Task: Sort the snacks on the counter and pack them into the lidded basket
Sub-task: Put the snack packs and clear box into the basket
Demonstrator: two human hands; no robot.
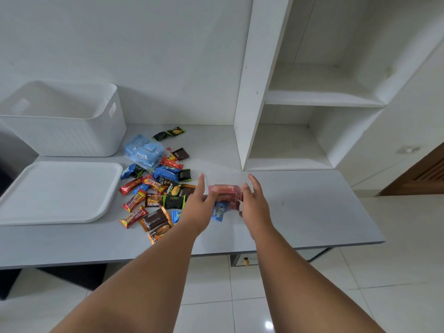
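A pile of wrapped snacks (153, 188) in red, blue, black and brown lies on the grey counter (300, 212). A clear bag of blue snacks (143, 150) rests at the pile's far side. My left hand (198, 205) and my right hand (253, 203) hold between them a clear bag of red snacks (227, 194), raised just above the counter right of the pile. A blue wrapper (219, 211) shows below that bag. The white basket (72, 138) stands without its lid at the back left. Its white lid (57, 191) lies flat in front of it.
White open shelving (312, 99) rises at the back right, its upright panel (249, 92) standing on the counter just beyond my hands. A small drawer with a knob (245, 261) sits under the counter edge. White floor tiles lie below.
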